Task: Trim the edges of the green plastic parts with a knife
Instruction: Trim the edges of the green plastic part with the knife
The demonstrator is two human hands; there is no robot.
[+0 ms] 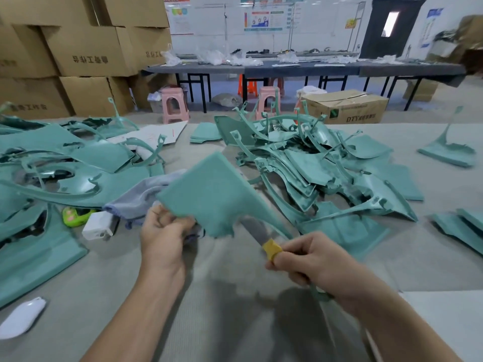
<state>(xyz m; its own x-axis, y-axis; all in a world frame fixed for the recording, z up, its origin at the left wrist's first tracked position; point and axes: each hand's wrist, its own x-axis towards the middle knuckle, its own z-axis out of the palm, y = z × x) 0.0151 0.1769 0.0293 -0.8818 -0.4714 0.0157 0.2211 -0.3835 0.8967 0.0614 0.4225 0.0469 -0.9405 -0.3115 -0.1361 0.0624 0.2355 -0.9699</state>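
Note:
A flat green plastic part [209, 194] is held up above the grey table [235, 296]. My left hand [163, 231] grips its lower left corner. My right hand [311, 257] grips a knife [258, 233] with a yellow guard at the handle; its grey blade lies against the part's lower edge, beside a thin green strip that runs down toward my right hand. A green curved piece pokes out under my right wrist.
Heaps of green parts lie at the left [65, 165] and centre right [313, 163]. A grey cloth [141, 197], a white box [98, 228] and a lime green object [74, 215] sit near my left hand. Cardboard boxes [78, 53] are stacked beyond.

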